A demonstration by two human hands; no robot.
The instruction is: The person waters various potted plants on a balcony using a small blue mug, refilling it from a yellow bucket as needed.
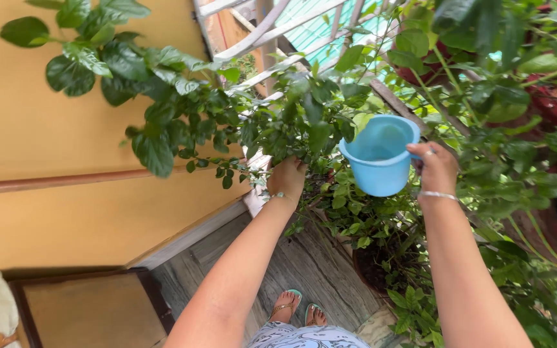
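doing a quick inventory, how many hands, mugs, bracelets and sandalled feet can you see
hands: 2, left hand and right hand
blue mug: 1
bracelets: 2, left bracelet and right bracelet
sandalled feet: 2, left foot and right foot
total: 7

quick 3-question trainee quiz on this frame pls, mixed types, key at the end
1. True or false: the right hand holds the blue mug by its handle.
2. What does the left hand touch? A) the wooden floor B) the leafy branches of the potted plant C) the yellow wall
3. Fill in: the mug is held above the dark ____ that the plant grows in.

Key
1. True.
2. B. The hand reaches into the foliage; the yellow wall lies off to its left, apart from it.
3. Pot, seen low between the two arms.
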